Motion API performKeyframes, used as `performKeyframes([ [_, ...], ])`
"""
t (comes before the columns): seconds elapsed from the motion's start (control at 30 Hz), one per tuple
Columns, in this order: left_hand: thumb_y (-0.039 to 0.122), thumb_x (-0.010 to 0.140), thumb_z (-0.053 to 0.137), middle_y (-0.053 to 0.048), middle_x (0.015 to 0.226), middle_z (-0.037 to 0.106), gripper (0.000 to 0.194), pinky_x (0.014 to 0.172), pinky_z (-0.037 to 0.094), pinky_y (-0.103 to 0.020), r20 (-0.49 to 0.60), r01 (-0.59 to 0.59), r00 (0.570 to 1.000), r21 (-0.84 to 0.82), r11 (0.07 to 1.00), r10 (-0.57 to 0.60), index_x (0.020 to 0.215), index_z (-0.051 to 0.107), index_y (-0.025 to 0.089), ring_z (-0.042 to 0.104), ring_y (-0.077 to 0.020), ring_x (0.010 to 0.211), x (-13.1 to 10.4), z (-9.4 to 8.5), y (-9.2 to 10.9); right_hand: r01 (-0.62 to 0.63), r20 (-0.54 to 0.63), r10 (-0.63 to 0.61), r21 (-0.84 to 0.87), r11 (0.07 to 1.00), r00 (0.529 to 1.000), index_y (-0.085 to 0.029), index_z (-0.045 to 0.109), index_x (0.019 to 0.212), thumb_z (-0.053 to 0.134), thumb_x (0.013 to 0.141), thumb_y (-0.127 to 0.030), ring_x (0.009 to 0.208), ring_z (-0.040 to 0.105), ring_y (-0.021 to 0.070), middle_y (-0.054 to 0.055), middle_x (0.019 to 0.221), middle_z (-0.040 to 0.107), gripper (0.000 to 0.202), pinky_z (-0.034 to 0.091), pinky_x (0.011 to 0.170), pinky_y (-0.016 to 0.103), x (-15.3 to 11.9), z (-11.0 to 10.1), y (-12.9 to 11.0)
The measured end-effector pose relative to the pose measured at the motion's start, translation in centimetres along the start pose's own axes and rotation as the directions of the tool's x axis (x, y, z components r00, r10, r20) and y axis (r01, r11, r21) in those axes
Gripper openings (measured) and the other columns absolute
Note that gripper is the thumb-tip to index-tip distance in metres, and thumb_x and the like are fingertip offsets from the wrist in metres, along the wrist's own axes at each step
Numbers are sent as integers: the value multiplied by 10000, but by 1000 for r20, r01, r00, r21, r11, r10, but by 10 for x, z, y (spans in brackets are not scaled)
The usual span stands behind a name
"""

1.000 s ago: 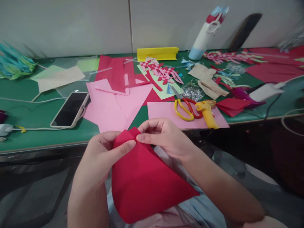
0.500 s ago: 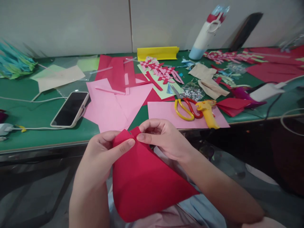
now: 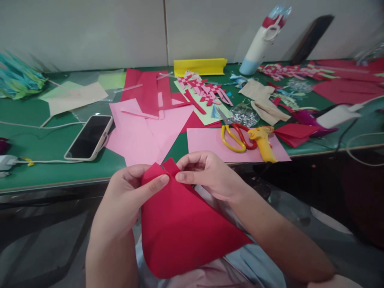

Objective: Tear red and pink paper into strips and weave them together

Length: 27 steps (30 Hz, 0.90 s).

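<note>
A large sheet of red paper (image 3: pixel 186 224) hangs over my lap, its upper edge split into two short flaps by a slit. My left hand (image 3: pixel 132 196) pinches the flap left of the slit, thumb on top and fingers behind. On the other side, my right hand (image 3: pixel 207 174) grips the right flap (image 3: pixel 171 166) between thumb and bent forefinger. Both thumbs lie close together beside the slit. Just beyond my hands, pink paper sheets (image 3: pixel 150 132) overlap on the table.
On the green table (image 3: pixel 45 172) lie a phone (image 3: pixel 89 138), scissors (image 3: pixel 232 138), a yellow glue gun (image 3: pixel 262 144) and woven paper strips (image 3: pixel 204 88). A bottle (image 3: pixel 261 44) stands at the back, near the wall. A white charger (image 3: pixel 337 116) with cables sits at right.
The right flap now stands out longer and straighter above my right fingers, and the slit looks a little wider. My hands have barely shifted and keep their hold.
</note>
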State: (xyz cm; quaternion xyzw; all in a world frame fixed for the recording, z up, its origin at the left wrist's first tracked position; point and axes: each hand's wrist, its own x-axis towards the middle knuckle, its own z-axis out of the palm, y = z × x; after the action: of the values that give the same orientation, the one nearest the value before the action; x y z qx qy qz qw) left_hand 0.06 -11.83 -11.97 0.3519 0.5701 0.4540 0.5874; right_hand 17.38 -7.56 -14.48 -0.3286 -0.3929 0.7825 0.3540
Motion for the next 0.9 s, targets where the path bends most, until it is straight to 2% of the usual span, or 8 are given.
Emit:
performKeyframes([
  [0.23, 291, 584, 825, -39, 608, 687, 173, 502, 508, -214, 5, 15, 1000, -8, 1000, -15, 665, 734, 169, 617, -139, 538, -1, -1, 1, 36, 17, -37, 72, 997, 999, -179, 672, 730, 841, 584, -219, 595, 566, 56, -53, 677, 639, 227, 460, 602, 189, 0, 1, 5],
  [0.43, 284, 580, 827, -36, 595, 678, 174, 492, 494, -201, -14, -1, 1000, -6, 1000, 1, 634, 720, 159, 593, -121, 521, -1, -3, 1, 52, 32, -56, 115, 992, 998, -176, 659, 707, 835, 591, -199, 550, 527, 44, -60, 629, 612, 212, 421, 542, 169, -1, 3, 6],
  [0.63, 297, 568, 832, -34, 606, 681, 193, 481, 499, -216, -27, -5, 1000, 1, 1000, 6, 648, 720, 162, 601, -133, 517, 1, -4, -2, 17, 3, -17, 65, 998, 1000, -163, 683, 724, 837, 594, -236, 576, 556, 54, -37, 657, 635, 214, 455, 570, 176, -2, 0, 4],
  [0.9, 302, 545, 846, -33, 595, 682, 202, 444, 498, -220, -44, 10, 999, -12, 1000, -10, 631, 717, 172, 602, -141, 487, 4, -6, -2, -49, 23, 48, 27, 998, 999, -170, 686, 731, 836, 598, -236, 603, 595, 66, -26, 688, 658, 211, 472, 572, 173, -2, -6, 4],
])
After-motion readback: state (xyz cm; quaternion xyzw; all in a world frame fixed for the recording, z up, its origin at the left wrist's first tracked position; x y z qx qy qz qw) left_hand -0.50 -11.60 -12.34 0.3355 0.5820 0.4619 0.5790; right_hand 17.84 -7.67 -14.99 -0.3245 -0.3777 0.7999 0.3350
